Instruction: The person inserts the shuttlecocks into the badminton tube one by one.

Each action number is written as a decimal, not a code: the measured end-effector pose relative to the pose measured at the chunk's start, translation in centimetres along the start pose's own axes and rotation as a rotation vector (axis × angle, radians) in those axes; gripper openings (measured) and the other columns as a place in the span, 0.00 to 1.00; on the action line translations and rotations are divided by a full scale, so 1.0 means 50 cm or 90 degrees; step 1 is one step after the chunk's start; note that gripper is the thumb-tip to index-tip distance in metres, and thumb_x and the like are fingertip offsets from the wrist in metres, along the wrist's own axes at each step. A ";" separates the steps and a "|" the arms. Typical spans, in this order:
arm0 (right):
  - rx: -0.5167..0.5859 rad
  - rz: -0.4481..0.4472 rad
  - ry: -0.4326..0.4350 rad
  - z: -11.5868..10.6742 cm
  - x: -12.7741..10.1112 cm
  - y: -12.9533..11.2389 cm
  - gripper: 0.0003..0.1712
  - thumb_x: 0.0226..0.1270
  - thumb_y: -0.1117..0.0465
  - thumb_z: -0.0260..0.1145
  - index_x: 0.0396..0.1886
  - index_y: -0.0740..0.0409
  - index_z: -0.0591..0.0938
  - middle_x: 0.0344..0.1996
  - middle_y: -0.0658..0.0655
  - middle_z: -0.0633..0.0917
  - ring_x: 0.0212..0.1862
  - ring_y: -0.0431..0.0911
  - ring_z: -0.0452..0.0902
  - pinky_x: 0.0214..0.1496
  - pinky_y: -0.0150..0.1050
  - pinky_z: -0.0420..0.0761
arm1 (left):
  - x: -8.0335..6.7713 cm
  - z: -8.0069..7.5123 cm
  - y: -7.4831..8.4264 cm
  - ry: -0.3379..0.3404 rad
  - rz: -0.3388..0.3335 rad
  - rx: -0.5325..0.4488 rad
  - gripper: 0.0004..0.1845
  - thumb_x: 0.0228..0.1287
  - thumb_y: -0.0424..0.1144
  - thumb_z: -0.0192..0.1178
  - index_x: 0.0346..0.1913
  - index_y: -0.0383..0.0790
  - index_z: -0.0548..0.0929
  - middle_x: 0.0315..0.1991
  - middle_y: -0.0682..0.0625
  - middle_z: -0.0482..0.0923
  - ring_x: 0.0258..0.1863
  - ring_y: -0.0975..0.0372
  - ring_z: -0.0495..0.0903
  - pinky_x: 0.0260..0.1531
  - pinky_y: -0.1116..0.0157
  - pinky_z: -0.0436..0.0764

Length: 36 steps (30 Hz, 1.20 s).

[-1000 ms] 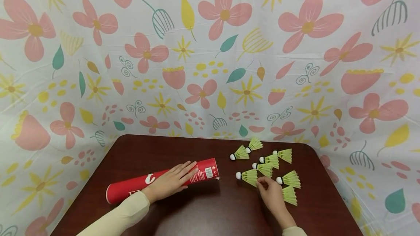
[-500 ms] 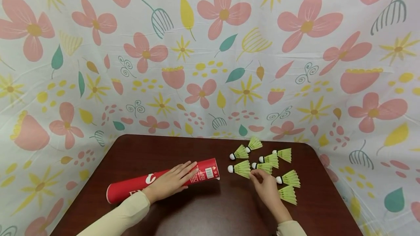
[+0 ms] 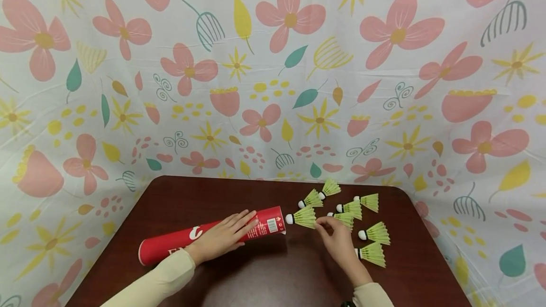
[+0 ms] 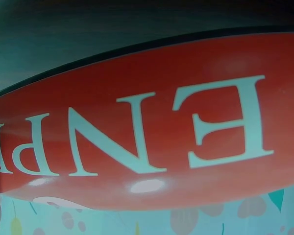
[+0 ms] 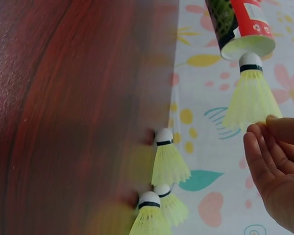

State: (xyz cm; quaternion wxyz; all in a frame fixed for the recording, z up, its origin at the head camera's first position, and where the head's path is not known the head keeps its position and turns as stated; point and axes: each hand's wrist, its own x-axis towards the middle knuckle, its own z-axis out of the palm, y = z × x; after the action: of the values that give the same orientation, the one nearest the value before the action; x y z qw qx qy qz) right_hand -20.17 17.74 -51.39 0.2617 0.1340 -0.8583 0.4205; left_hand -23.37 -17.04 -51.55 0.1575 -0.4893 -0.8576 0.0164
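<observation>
So there's a red tube [image 3: 211, 235] lying on its side on the dark brown table [image 3: 264, 278], and everything else kinda sits relative to it. The left hand [image 3: 223, 237] rests flat on top of the tube around its middle, fingers stretched out straight along it toward the open end, just pressing down, not wrapped around. The left wrist view is basically nothing but red tube [image 4: 147, 132] with big white letters on it, super close up. Right at the tube's open end, the right hand [image 3: 337, 243] pinches the skirt of a yellow-green shuttlecock [image 3: 302, 217] between thumb and fingertips, with the white cork tip pointing at the tube mouth and sitting just beside it, maybe touching, can't quite tell. The right wrist view shows the same thing: held shuttlecock [image 5: 250, 95] with its cork right up against the tube's rim [image 5: 247, 46], fingers [image 5: 264, 147] curled on the skirt edge. Past the open end, farther from the tube than the held one, the loose shuttlecocks [image 3: 354, 219] lie scattered on the table, six as far as I can count, all on their sides. A floral cloth [image 3: 273, 60] hangs behind the table, beyond the tube.
</observation>
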 end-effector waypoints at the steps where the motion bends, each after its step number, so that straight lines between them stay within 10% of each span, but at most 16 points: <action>1: 0.006 -0.002 -0.003 0.002 0.001 -0.001 0.08 0.54 0.72 0.72 0.31 0.57 0.84 0.27 0.48 0.84 0.29 0.37 0.78 0.29 0.33 0.79 | 0.000 0.000 0.000 0.001 0.001 0.003 0.49 0.58 0.47 0.69 0.76 0.43 0.51 0.75 0.44 0.50 0.72 0.51 0.56 0.66 0.55 0.64; 36: 0.083 -0.048 -0.084 0.078 0.006 -0.034 0.08 0.55 0.72 0.71 0.31 0.55 0.84 0.28 0.48 0.84 0.31 0.35 0.77 0.31 0.33 0.80 | 0.008 0.016 0.003 0.020 0.029 0.046 0.52 0.56 0.49 0.70 0.77 0.42 0.50 0.76 0.43 0.48 0.72 0.50 0.55 0.66 0.55 0.64</action>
State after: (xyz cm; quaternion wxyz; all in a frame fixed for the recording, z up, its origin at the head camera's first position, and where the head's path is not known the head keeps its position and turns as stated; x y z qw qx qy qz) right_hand -20.97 13.60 -52.10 0.2109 0.2101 -0.8390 0.4555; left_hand -23.65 -16.54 -52.25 0.1880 -0.5028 -0.8426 0.0435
